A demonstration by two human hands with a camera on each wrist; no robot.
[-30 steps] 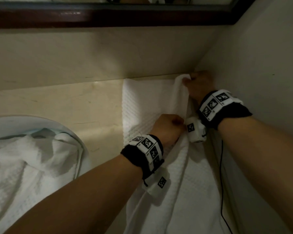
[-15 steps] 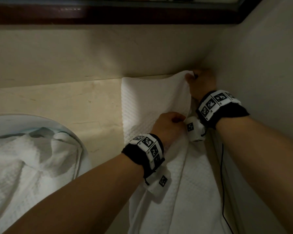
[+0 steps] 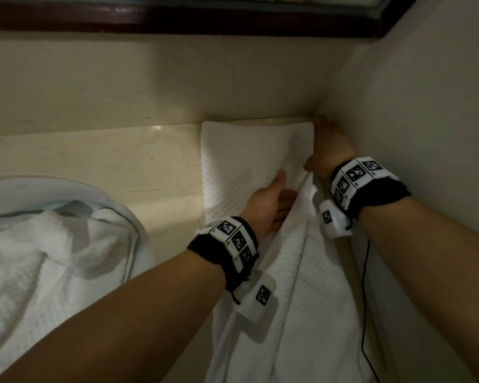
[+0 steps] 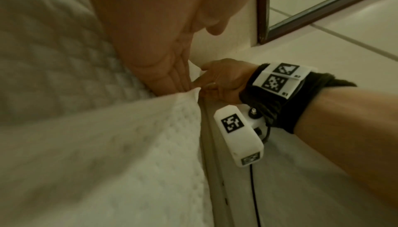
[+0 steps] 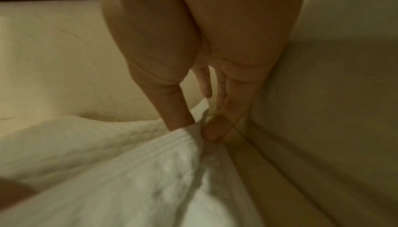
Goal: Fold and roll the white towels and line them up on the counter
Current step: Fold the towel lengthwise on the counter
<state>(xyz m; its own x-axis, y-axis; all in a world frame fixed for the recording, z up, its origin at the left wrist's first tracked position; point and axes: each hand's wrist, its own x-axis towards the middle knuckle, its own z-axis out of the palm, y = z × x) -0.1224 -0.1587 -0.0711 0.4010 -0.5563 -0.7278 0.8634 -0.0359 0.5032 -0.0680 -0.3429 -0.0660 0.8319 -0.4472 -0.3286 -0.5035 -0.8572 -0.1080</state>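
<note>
1. Work item: one white towel (image 3: 249, 167) lies lengthwise on the counter (image 3: 108, 161), in the corner where the back wall meets the side wall (image 3: 426, 106). Its far end is close to the back wall; its near end runs out of view at the bottom of the head view.
2. Right hand (image 3: 331, 150): thumb and fingers pinch the towel's far right corner, just beside the side wall. The right wrist view confirms cloth clamped between thumb and fingertips.
3. Left hand (image 3: 268, 205): palm and straight fingers lie on the towel at the lengthwise crease, thumb extended. The hand presses the cloth and grips nothing.
4. Step in hand, as judged: the lengthwise fold. The right-hand flap is being laid and aligned over the lower layer; rolling has not begun.
5. Remaining stock: more white towels (image 3: 25, 258) lie crumpled in the basin (image 3: 116, 205) to the left, well apart from the work item.
6. Next move calls for: setting the pinched corner square on the layer beneath, then smoothing the fold flat along its length. Uneven edges would likely give a skewed roll.
</note>
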